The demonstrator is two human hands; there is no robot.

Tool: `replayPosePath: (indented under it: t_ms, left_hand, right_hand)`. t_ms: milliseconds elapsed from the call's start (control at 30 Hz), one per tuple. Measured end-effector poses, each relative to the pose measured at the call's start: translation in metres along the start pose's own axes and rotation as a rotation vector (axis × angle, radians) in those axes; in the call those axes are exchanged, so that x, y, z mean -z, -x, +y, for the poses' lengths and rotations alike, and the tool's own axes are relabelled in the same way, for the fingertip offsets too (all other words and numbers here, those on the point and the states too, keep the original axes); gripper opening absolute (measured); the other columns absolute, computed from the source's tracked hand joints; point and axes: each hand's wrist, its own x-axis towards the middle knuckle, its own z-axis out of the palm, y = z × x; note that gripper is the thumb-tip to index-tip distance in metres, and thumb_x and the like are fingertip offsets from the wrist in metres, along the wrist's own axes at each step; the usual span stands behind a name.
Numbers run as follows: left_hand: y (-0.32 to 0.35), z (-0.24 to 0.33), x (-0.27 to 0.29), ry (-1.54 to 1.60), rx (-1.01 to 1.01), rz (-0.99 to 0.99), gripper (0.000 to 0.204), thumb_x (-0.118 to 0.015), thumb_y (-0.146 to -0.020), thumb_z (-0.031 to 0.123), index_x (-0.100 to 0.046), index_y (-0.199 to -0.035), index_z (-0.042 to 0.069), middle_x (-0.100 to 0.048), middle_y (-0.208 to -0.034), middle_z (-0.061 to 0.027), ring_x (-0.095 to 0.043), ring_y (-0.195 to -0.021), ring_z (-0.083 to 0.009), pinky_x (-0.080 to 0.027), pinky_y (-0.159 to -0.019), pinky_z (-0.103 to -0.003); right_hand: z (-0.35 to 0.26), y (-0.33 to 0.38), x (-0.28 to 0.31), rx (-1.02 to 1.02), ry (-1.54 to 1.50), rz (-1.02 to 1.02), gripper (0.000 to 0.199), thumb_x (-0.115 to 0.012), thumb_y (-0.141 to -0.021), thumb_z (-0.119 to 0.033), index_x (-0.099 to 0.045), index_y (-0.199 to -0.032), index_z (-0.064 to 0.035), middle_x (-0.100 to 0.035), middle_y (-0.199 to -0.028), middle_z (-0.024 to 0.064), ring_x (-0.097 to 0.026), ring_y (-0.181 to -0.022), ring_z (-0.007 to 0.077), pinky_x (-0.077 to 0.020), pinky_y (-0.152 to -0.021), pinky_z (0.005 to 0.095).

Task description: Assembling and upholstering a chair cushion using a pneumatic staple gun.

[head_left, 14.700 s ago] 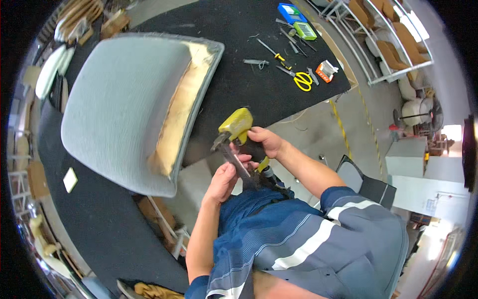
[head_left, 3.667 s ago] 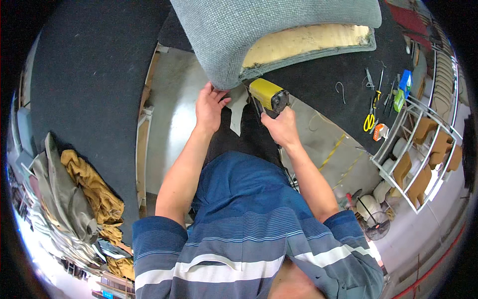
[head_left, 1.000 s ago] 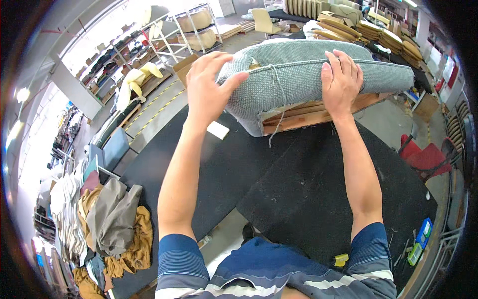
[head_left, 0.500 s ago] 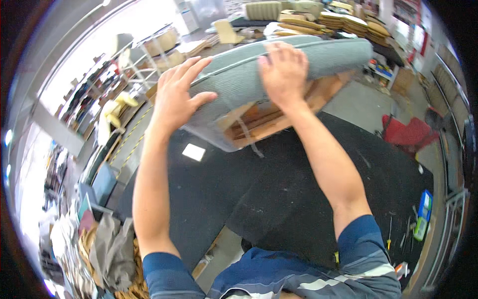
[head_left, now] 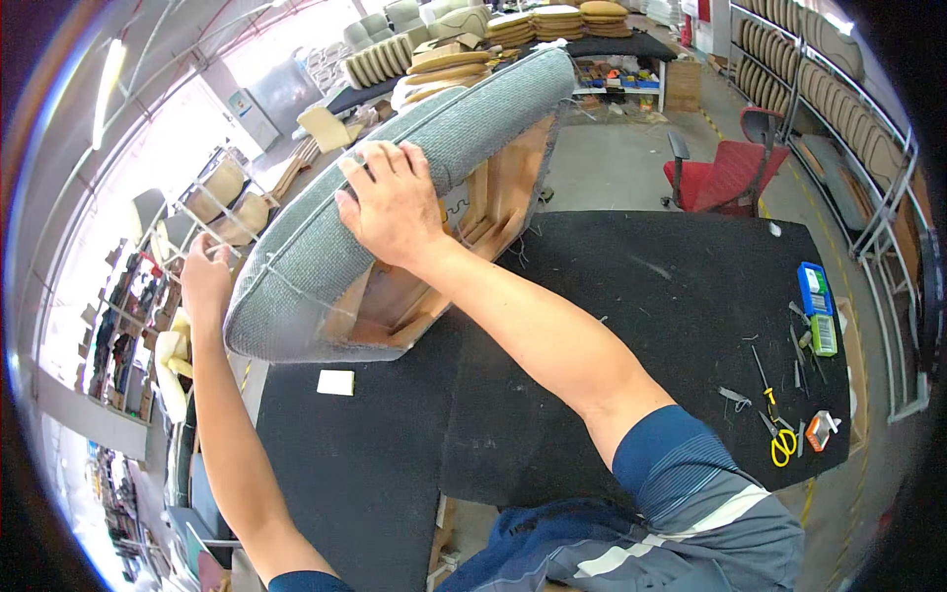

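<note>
A large seat [head_left: 326, 237] covered in grey-green woven fabric stands tilted on the work table, its underside turned toward me. Inside that underside a bare wooden frame [head_left: 434, 321] shows, with a wavy metal spring partly visible. Across the upper padded edge and its piping lies my right hand [head_left: 395, 202], fingers curled over the fabric and holding the seat. My left hand [head_left: 207, 271] is raised beside the seat's left end, fingers loosely bent and apart, holding nothing that I can see. A small white block [head_left: 335, 383] lies on the table below the seat.
The black-covered table [head_left: 592, 296] carries yellow-handled scissors [head_left: 782, 446], a screwdriver [head_left: 768, 395] and a blue-and-green box [head_left: 817, 306] at right. Beyond it stands a red office chair [head_left: 725, 178]. Racks of cushions [head_left: 848, 99] line the right; stacked cushions [head_left: 444, 74] are behind.
The seat has swung to the left and turned, showing more of its wooden underside. My right hand moved left with it; my left hand left its face and shifted out to the left.
</note>
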Motion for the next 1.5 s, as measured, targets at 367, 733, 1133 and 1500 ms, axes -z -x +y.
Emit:
replayPosePath:
  t_ms: [367,733,1133,1500]
  left_hand:
    - [0.099,0.086,-0.003,-0.065,-0.445,0.099,0.035,-0.051,-0.098,0.037,-0.061,-0.12,0.011,-0.067,-0.109,-0.0112,-0.062,-0.105,-0.0302,-0.046,-0.091,-0.042]
    - [0.105,0.079,-0.007,-0.034,-0.458,0.177,0.031,-0.054,-0.097,0.032,-0.063,-0.115,0.009,-0.066,-0.101,-0.0111,-0.063,-0.099,-0.0287,-0.047,-0.087,-0.041]
    - [0.103,0.036,-0.017,0.041,-0.509,0.229,0.024,-0.057,-0.093,0.023,-0.065,-0.113,0.01,-0.066,-0.098,-0.0107,-0.063,-0.093,-0.0297,-0.049,-0.083,-0.04]
    - [0.069,-0.069,-0.042,0.135,-0.561,0.189,0.033,-0.039,-0.097,0.018,-0.063,-0.114,0.003,-0.066,-0.107,-0.0174,-0.062,-0.099,-0.0358,-0.047,-0.087,-0.042]
  right_hand:
    - [0.007,-0.002,-0.011,-0.003,-0.005,-0.005,0.028,-0.062,-0.084,-0.03,-0.065,-0.097,-0.0052,-0.062,-0.107,0.0132,-0.053,-0.112,0.0303,-0.0333,-0.103,0.0498]
    - [0.079,-0.013,0.006,0.19,0.22,-0.148,0.044,-0.052,-0.092,-0.05,-0.068,-0.103,-0.0102,-0.066,-0.108,0.0099,-0.056,-0.112,0.0281,-0.0345,-0.104,0.0457]
    - [0.158,-0.041,0.077,0.384,0.441,-0.36,0.027,-0.052,-0.095,-0.034,-0.067,-0.105,-0.0143,-0.065,-0.106,0.0038,-0.057,-0.111,0.0247,-0.041,-0.097,0.0462]
    - [0.215,-0.067,0.163,-0.58,-0.402,-0.182,0.026,-0.055,-0.097,-0.023,-0.07,-0.103,-0.0021,-0.07,-0.104,0.0056,-0.062,-0.097,0.0165,-0.046,-0.09,0.0301]
